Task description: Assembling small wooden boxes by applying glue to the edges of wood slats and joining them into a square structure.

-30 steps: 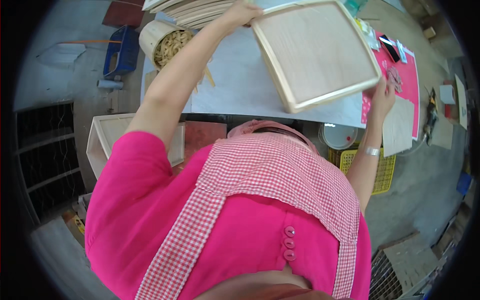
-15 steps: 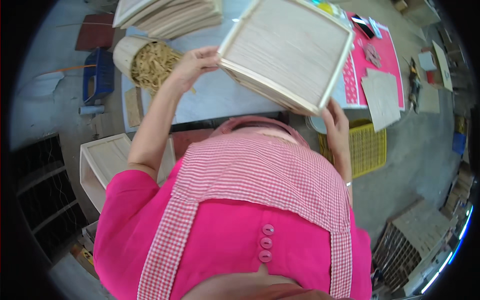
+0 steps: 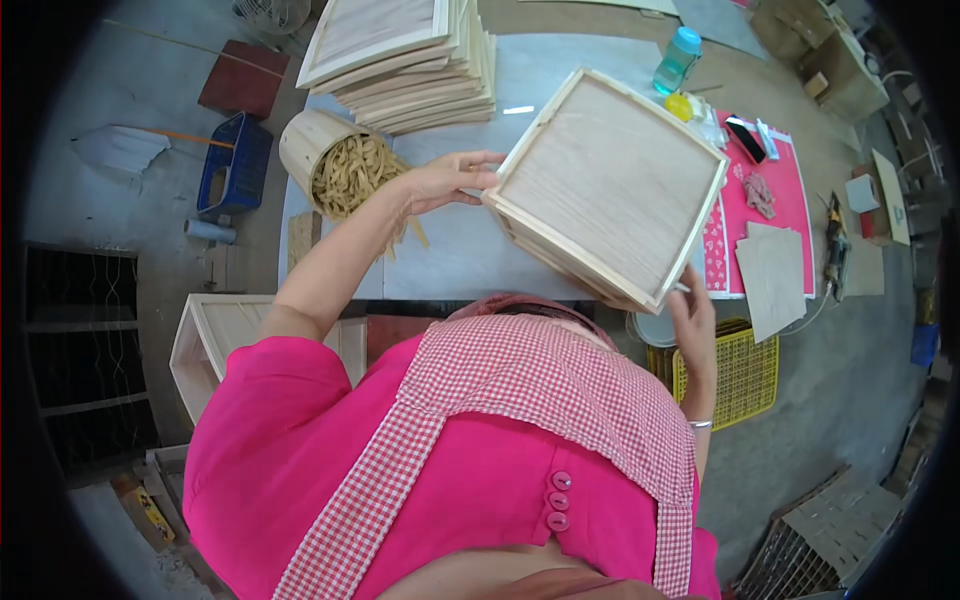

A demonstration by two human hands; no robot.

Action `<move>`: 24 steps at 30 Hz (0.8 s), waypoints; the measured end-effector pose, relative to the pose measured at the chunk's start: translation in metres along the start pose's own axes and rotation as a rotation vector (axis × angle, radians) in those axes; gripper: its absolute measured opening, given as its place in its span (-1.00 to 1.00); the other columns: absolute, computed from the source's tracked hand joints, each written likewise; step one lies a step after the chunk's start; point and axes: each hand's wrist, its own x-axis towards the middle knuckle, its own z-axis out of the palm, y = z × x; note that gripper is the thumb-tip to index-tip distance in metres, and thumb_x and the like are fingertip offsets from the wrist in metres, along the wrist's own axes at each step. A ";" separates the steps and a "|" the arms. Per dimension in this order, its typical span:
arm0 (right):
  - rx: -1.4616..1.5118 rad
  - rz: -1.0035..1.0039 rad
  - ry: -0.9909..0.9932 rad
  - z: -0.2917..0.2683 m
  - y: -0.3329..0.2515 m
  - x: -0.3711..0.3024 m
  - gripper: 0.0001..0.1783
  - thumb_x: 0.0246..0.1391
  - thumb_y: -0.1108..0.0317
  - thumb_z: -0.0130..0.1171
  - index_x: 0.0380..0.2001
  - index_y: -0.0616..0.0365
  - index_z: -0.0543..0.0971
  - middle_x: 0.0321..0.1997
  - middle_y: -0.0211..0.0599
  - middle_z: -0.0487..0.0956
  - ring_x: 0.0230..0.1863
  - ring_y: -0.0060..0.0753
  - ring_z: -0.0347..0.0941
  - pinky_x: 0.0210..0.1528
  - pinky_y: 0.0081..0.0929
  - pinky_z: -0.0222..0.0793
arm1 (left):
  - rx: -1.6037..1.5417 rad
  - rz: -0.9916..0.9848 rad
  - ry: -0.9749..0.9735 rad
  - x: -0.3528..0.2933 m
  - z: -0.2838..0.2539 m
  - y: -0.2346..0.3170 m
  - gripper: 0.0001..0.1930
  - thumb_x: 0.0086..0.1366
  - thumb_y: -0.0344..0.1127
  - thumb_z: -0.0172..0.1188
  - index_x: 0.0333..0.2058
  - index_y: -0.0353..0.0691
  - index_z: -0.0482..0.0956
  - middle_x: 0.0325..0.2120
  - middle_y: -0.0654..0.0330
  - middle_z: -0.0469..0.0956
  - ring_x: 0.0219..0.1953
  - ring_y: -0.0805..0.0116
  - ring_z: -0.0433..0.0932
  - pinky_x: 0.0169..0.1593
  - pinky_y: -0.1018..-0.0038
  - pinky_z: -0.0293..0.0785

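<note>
A pale wooden box (image 3: 615,180) with a framed flat panel uppermost sits at an angle over the work table. My left hand (image 3: 450,183) reaches to its left corner, with the fingertips against the frame's edge. My right hand (image 3: 692,320) is at the near right corner, fingers bent along the side; a small pale thing shows by its fingertips, too small to name. The box's underside is hidden. Left of my left hand, a tipped wooden bucket (image 3: 310,145) spills curly tan strips (image 3: 355,175) onto the table.
A stack of framed wooden panels (image 3: 420,75) stands at the far left of the table (image 3: 440,265). A blue bottle (image 3: 680,60) is at the back. Thin boards (image 3: 770,280) overhang the right edge, above a yellow basket (image 3: 745,375). Another wooden box (image 3: 215,340) stands lower left.
The whole view has shifted, bringing the bottle and more of the table into sight. The wooden box looks turned slightly clockwise and nearer to me, with both hands still at its corners.
</note>
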 end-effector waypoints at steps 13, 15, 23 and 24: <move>-0.186 -0.168 0.423 0.005 -0.033 0.112 -0.51 0.29 0.14 -0.16 0.10 0.31 0.37 -0.08 0.13 0.53 -0.02 0.05 0.46 0.04 -0.24 0.31 | 0.382 0.362 0.437 0.074 0.040 -0.019 -0.51 0.41 -0.03 -0.17 0.09 -0.31 0.36 -0.11 -0.07 0.53 -0.02 0.17 0.48 0.08 0.31 0.32; -0.310 -0.082 0.348 0.004 -0.020 0.124 -0.53 0.28 0.16 -0.16 0.09 0.29 0.39 -0.07 0.19 0.51 0.00 0.15 0.44 0.05 -0.20 0.29 | 0.358 0.378 0.523 0.076 0.044 -0.027 -0.52 0.42 -0.03 -0.18 0.08 -0.30 0.37 -0.12 -0.07 0.54 -0.03 0.17 0.49 0.07 0.30 0.32; -0.355 -0.111 0.343 0.007 -0.048 0.128 -0.57 0.27 0.19 -0.17 0.07 0.21 0.40 -0.07 0.15 0.54 0.00 0.15 0.45 0.02 -0.19 0.33 | 0.265 0.292 0.455 0.037 0.057 0.008 -0.54 0.41 -0.08 -0.17 0.04 -0.36 0.39 -0.12 -0.13 0.54 -0.02 0.00 0.49 0.06 0.28 0.34; -0.355 -0.113 0.335 0.010 -0.047 0.131 -0.57 0.27 0.19 -0.17 0.07 0.21 0.40 -0.07 0.15 0.54 0.00 0.15 0.45 0.02 -0.19 0.33 | 0.330 0.270 0.501 0.043 0.055 -0.005 -0.54 0.41 -0.08 -0.14 0.05 -0.36 0.39 -0.12 -0.06 0.53 -0.03 0.13 0.47 0.06 0.34 0.33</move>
